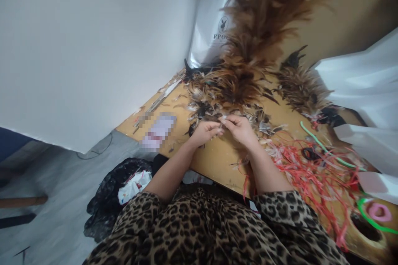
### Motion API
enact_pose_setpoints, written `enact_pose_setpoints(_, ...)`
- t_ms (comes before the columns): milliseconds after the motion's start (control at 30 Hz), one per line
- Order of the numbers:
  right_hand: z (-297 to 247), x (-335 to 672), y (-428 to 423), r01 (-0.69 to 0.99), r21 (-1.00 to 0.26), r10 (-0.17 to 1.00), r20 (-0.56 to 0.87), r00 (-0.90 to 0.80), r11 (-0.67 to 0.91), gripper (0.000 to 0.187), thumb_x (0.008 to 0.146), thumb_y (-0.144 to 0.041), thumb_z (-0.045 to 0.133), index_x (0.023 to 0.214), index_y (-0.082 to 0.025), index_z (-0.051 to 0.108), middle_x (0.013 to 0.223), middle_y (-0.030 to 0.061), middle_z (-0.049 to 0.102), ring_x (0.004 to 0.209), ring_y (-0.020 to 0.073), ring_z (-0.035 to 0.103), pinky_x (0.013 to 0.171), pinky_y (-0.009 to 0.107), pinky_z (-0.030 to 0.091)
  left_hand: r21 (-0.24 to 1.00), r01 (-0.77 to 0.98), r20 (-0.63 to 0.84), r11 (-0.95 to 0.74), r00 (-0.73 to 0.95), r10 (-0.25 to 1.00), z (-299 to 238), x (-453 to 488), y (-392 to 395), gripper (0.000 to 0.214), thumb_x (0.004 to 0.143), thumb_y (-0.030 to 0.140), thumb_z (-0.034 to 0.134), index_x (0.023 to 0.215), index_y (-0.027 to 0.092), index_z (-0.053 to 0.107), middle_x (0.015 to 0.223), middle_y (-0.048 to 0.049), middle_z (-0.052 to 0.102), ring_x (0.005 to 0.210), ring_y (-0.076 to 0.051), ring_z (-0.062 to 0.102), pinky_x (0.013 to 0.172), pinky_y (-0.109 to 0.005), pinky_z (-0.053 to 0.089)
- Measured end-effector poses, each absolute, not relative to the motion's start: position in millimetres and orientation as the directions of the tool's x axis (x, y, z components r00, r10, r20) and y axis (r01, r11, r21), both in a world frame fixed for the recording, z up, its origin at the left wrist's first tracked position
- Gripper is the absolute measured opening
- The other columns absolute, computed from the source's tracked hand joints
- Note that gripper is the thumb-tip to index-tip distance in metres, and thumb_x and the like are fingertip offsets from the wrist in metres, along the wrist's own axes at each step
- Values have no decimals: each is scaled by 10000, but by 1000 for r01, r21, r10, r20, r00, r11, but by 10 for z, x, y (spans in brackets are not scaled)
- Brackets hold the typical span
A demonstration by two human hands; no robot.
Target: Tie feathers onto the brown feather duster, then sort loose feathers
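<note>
My left hand (207,132) is closed in a pinch over the table, its fingertips meeting those of the other hand. My right hand (239,129) is pinched too, thumb and forefinger together. Whatever sits between the fingertips is small, partly pale, and too hidden to name. Just beyond both hands lies a heap of loose brown and black feathers (230,87). A tall brown feather bundle (258,20) rises above that heap toward the wall. To the right rests a smaller bunch of brown feathers (303,87).
Tangled red plastic strips (307,169) cover the table's right side, near a green strip (326,151) and a pink ring (377,212). A white printed bag (211,29) leans at the back. Thin sticks (160,97) lie along the left edge. A black plastic bag (107,194) is on the floor.
</note>
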State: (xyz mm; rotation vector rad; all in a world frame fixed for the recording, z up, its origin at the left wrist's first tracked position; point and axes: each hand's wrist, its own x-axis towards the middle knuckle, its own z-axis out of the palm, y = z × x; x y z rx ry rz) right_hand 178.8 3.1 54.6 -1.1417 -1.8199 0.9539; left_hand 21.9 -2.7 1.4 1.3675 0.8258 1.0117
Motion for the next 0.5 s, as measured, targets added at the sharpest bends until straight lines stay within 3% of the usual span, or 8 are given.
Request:
enact_pose_setpoints(100, 522, 1779, 35, 408, -843, 926, 249, -284, 352, 303, 781, -399, 548, 600, -167, 622, 596, 11, 592, 604, 140, 524, 621, 251, 387, 996, -77, 68, -49, 269, 961, -12, 241, -25, 321, 633, 378, 716, 791, 102, 673, 664, -40, 653, 520, -71, 510, 509, -201, 395)
enact_pose_setpoints(267, 484, 1743, 42, 541, -759, 932, 271, -241, 361, 294, 801, -351, 523, 597, -159, 611, 570, 1, 555, 568, 120, 465, 569, 239, 340, 991, -39, 131, -129, 69, 989, -65, 272, -4, 277, 570, 318, 764, 704, 117, 628, 624, -2, 613, 573, -72, 521, 571, -198, 418)
enact_pose_setpoints(333, 495, 1763, 40, 535, -764, 932, 262, -253, 360, 304, 807, -363, 524, 602, -155, 608, 563, 0, 547, 566, 118, 461, 564, 236, 338, 989, -42, 146, -143, 103, 984, -51, 260, -5, 272, 610, 327, 738, 750, 118, 635, 653, -8, 621, 579, -70, 522, 554, -186, 408)
enact_pose_setpoints(500, 562, 1825, 30, 423, -808, 901, 289, -324, 411, 306, 829, -356, 506, 623, -156, 611, 613, 15, 589, 612, 129, 509, 635, 245, 381, 991, -118, 108, -67, 389, 915, 10, 218, -19, 342, 719, 417, 639, 848, 102, 670, 766, -79, 676, 622, -102, 578, 523, -191, 416)
